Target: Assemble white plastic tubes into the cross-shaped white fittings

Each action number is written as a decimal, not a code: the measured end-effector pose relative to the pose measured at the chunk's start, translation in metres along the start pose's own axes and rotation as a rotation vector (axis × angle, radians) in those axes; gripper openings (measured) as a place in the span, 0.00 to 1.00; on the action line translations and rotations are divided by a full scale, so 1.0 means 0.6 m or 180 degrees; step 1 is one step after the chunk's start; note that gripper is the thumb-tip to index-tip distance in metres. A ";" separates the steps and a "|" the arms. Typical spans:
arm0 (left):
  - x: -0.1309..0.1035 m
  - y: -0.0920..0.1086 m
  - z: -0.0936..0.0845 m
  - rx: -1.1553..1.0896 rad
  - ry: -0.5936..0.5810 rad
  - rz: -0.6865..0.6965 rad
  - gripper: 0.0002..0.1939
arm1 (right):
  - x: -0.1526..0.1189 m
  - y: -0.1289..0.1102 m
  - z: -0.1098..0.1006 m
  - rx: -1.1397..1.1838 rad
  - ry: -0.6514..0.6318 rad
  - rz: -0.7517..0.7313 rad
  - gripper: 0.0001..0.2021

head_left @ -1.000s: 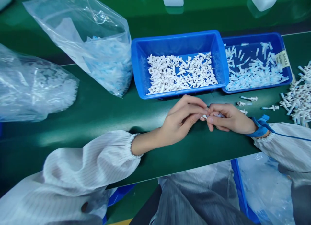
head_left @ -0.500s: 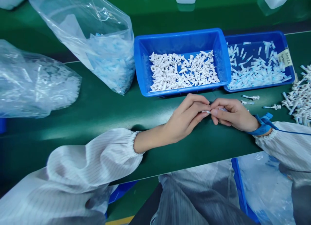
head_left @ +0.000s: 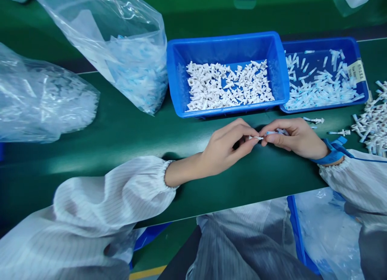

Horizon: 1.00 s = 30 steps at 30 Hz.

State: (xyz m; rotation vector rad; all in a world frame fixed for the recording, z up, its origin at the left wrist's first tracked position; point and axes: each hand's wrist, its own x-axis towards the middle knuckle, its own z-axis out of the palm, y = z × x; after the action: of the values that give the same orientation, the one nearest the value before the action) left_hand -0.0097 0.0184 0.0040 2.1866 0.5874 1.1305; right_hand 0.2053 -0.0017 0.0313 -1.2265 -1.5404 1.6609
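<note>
My left hand (head_left: pixel 228 145) pinches a small white plastic piece (head_left: pixel 256 138) between thumb and fingers. Touching it fingertip to fingertip, my right hand (head_left: pixel 294 138) is closed around small blue-and-white tube pieces (head_left: pixel 276 132), partly hidden by the fingers. Behind the hands is a deep blue bin (head_left: pixel 225 113) with many white fittings (head_left: pixel 208 84). A shallower blue tray (head_left: pixel 326 107) to its right holds light-blue and white tubes (head_left: pixel 325 90). Joined white-and-blue pieces lie in a pile (head_left: pixel 373 124) at the far right.
Two clear plastic bags, one of light-blue parts (head_left: pixel 136 70) and one of white parts (head_left: pixel 60 98), stand on the green table (head_left: pixel 130 138) at left. A few loose joined pieces (head_left: pixel 339 132) lie near my right wrist. Below the table edge is a bag-filled blue container (head_left: pixel 329 231).
The fingers of both hands have shifted slightly, and more of the pieces in them shows. My right hand has moved a little to the right. The view has shifted slightly.
</note>
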 end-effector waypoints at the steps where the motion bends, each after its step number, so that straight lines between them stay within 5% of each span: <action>1: 0.000 0.000 0.000 -0.0010 -0.0006 -0.0029 0.03 | 0.001 0.000 0.000 0.0023 -0.0041 0.0029 0.13; 30: 0.002 -0.003 -0.001 -0.0167 -0.0079 -0.0199 0.05 | -0.002 0.004 -0.002 0.0707 -0.0704 0.0102 0.16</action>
State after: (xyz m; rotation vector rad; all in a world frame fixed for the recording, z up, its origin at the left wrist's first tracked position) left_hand -0.0097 0.0205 0.0037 2.1199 0.6044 1.0727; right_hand 0.2071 -0.0026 0.0293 -0.9832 -1.4194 1.9839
